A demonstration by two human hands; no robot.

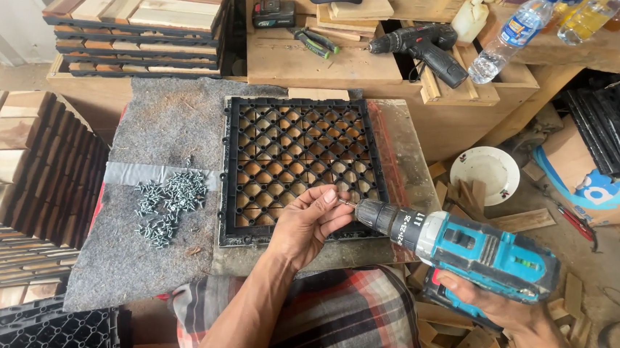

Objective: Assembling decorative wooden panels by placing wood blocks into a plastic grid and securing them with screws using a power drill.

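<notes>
Left hand point(306, 221), fingers pinched shut on a small, light, slippery screw point(344, 203), is held at the bit of the heavy, rigid blue cordless drill point(468, 246), gripped by its handle in the closed right hand point(501, 306) just beyond the black plastic grid tile point(302, 160).

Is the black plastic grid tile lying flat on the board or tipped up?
Flat. The black grid tile lies grid side up on the board, wood slats showing through its openings.

- Grid tile point(300, 160): matt black plastic, wood slats visible beneath.
- Mat point(154, 127): rough grey felt-like cloth.
- Screws point(166, 198): bright silvery metal.
- Drill point(468, 250): smooth teal and black plastic, metal chuck.
- Bench point(302, 62): bare, unfinished wood.
</notes>
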